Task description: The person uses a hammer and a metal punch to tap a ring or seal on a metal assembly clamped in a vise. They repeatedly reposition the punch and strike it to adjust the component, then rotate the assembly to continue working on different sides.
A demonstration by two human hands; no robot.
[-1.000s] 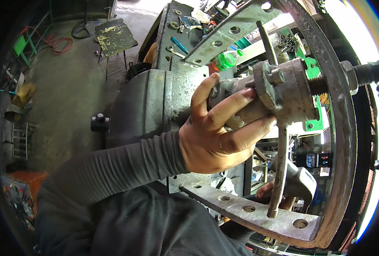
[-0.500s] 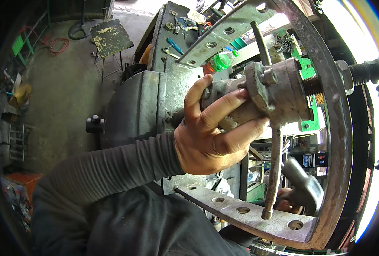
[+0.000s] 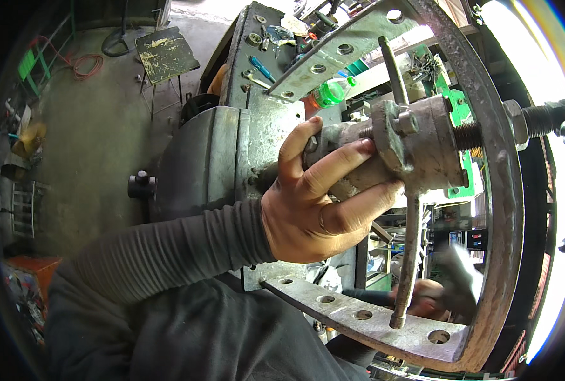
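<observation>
My left hand [image 3: 320, 197] reaches across in a dark ribbed sleeve. Its fingers wrap round a worn grey metal cylinder [image 3: 428, 152] with a raised collar, and the thumb is hidden. A long metal rod [image 3: 413, 247] stands across the cylinder. A threaded screw joins the cylinder's right end to a heavy U-shaped steel frame [image 3: 502, 209], with a large nut [image 3: 516, 120] outside. Beyond the frame's lower arm, my right hand [image 3: 425, 300] is closed on a hammer [image 3: 460, 279]. Both are blurred by motion and partly hidden by the rod and frame.
A dark rounded metal housing [image 3: 193, 159] adjoins the frame's left end. Wrenches and small parts lie on a bench [image 3: 238, 54] at the back, near a green-capped bottle [image 3: 330, 93]. A worn stool [image 3: 166, 54] stands on the floor at far left.
The hammer has swung slightly and is more blurred, and more of my right hand and sleeve shows. My left hand keeps its grip; the cylinder and rod appear shifted slightly right.
</observation>
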